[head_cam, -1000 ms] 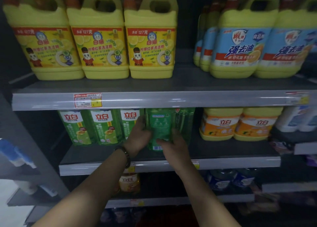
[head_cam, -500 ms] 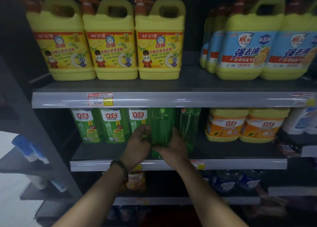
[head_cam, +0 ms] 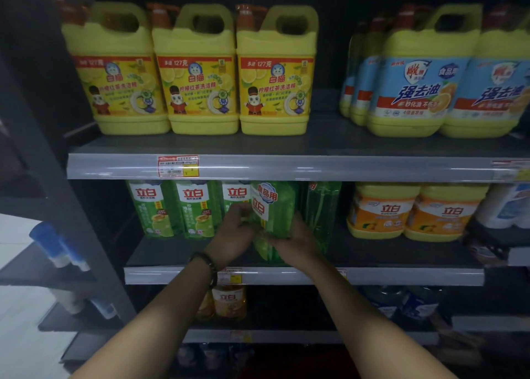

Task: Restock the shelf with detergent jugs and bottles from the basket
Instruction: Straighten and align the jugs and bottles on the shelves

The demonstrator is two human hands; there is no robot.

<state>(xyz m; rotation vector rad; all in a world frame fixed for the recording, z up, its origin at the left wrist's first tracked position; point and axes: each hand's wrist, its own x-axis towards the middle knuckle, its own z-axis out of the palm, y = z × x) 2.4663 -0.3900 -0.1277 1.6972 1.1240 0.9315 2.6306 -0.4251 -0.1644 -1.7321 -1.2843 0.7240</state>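
Note:
A green detergent bottle [head_cam: 272, 206] stands near the front of the middle shelf [head_cam: 372, 252], its white label partly turned toward me. My left hand [head_cam: 233, 235] grips its left side and my right hand [head_cam: 295, 238] grips its lower right side. Three matching green bottles [head_cam: 195, 209] line up to its left, and another green bottle [head_cam: 322, 209] stands just to its right. The basket is out of view.
Yellow jugs [head_cam: 198, 71] and blue-labelled jugs [head_cam: 415, 77] fill the top shelf [head_cam: 286, 168]. Orange-labelled jugs [head_cam: 413, 211] sit right on the middle shelf. Orange bottles [head_cam: 229, 301] stand on the shelf below. A dark upright post [head_cam: 74, 206] borders the left.
The bottle between my hands has been rotated, so its white label now shows at the front left. Both hands stay on it; the view has shifted left.

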